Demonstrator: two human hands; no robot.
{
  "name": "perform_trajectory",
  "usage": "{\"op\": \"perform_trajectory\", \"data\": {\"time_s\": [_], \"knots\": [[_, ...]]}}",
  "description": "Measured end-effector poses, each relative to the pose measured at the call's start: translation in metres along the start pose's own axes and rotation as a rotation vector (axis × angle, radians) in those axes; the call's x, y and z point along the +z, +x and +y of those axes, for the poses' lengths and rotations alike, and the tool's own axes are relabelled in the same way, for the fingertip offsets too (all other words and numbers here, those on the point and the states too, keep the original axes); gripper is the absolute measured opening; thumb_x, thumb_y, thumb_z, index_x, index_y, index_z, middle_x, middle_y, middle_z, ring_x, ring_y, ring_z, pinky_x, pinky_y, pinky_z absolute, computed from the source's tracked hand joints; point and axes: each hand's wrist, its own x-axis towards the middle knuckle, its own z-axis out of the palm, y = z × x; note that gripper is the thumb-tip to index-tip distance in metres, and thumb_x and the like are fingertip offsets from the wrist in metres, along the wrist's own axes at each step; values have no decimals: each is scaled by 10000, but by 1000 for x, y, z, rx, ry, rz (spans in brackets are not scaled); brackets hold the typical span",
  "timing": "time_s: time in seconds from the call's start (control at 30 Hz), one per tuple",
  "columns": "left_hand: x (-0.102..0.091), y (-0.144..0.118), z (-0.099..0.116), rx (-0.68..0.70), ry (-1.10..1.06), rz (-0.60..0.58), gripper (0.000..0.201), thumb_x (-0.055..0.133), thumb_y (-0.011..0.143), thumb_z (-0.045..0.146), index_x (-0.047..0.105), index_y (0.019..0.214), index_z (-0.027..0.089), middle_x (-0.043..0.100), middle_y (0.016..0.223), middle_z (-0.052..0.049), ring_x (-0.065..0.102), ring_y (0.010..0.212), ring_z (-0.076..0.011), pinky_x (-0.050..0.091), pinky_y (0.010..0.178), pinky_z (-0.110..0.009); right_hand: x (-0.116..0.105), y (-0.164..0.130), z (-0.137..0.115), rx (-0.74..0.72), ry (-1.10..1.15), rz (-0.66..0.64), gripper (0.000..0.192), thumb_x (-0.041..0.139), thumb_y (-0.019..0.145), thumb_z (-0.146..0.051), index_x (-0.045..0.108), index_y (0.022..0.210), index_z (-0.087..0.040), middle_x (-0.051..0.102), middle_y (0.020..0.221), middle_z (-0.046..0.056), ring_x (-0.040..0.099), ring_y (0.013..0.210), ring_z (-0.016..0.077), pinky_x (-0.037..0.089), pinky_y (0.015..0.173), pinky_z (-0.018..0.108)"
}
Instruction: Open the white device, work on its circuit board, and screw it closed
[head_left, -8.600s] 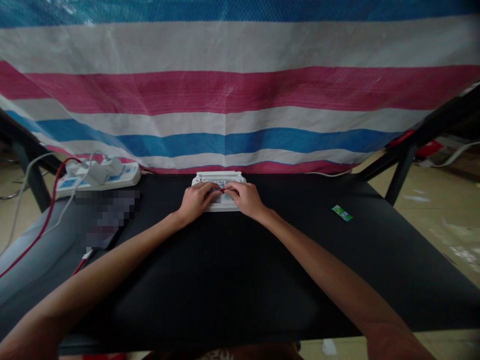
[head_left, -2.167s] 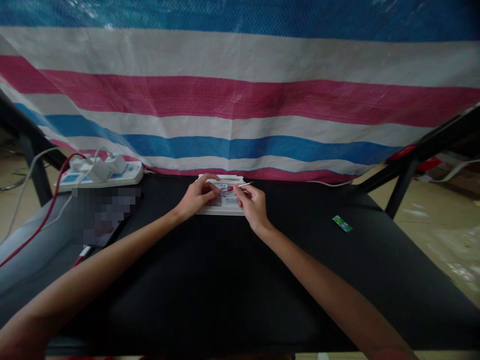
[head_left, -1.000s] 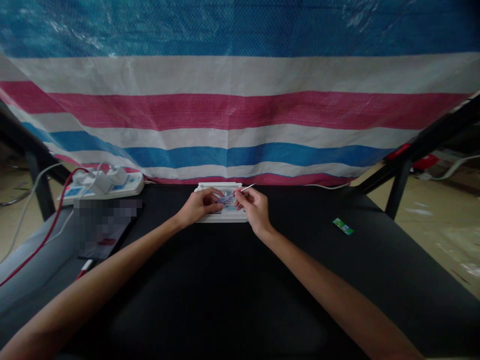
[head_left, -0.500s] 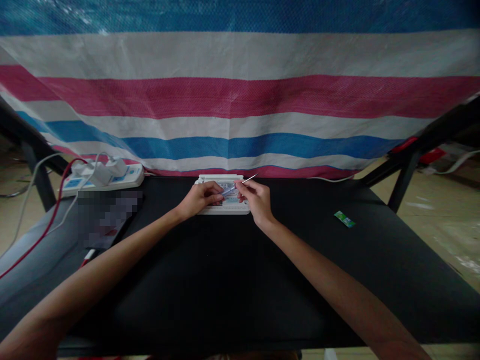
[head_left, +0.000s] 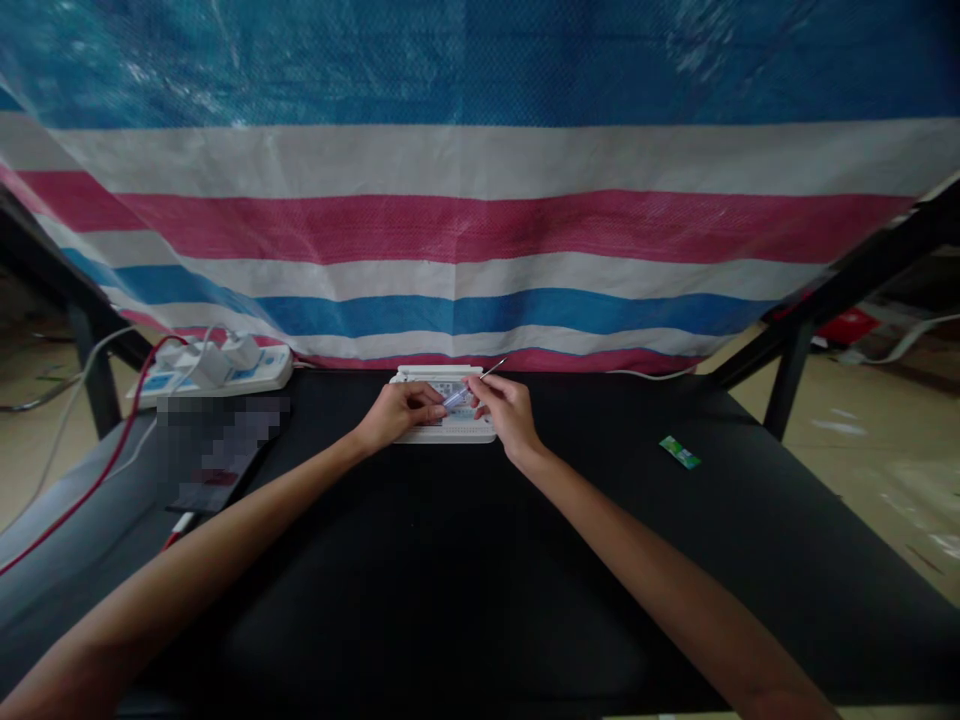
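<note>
Right hand pinches thin white stick, tip angled 2 o'clock. Left hand curled, fingers pressed on white board, 12 o'clock on black surface. Power strip 10 o'clock, green packet 3 o'clock.

No text, label, brand, number or sign can be read. The small green packet at three o'clock on the black table carries pale markings too small to make out, and the power strip at nine o'clock shows only blue patches, not letters. A patch beside the strip is blurred out.
</note>
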Motion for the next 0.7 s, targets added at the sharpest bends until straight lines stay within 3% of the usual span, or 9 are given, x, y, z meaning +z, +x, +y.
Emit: {"op": "perform_trajectory", "data": {"time_s": [0.27, 0.47, 0.7], "knots": [[1, -1, 3, -8, -32, 20, 438, 825, 674, 503, 661, 844, 134, 704, 707, -36, 648, 589, -130, 528, 584, -239, 1, -2, -7, -1, 5, -2, 411, 740, 684, -531, 751, 772, -130, 607, 614, 25, 547, 577, 142, 464, 442, 222], [2, -1, -3, -8, -1, 34, 486, 791, 722, 487, 609, 1022, 151, 715, 674, -22, 692, 625, -170, 558, 637, -279, 3, -1, -3, 75, 28, 15, 456, 730, 653, -580, 714, 789, -145, 671, 724, 50, 621, 640, 181, 515, 485, 252], [1, -2, 0, 14, 36, 26, 476, 756, 780, 426, 562, 1128, 166, 721, 689, -16, 697, 622, -166, 548, 615, -258, 3, -3, -2, 73, 50, 14, 413, 704, 703, -570, 674, 791, -168, 651, 786, 40, 614, 689, 183, 543, 552, 275]]}}
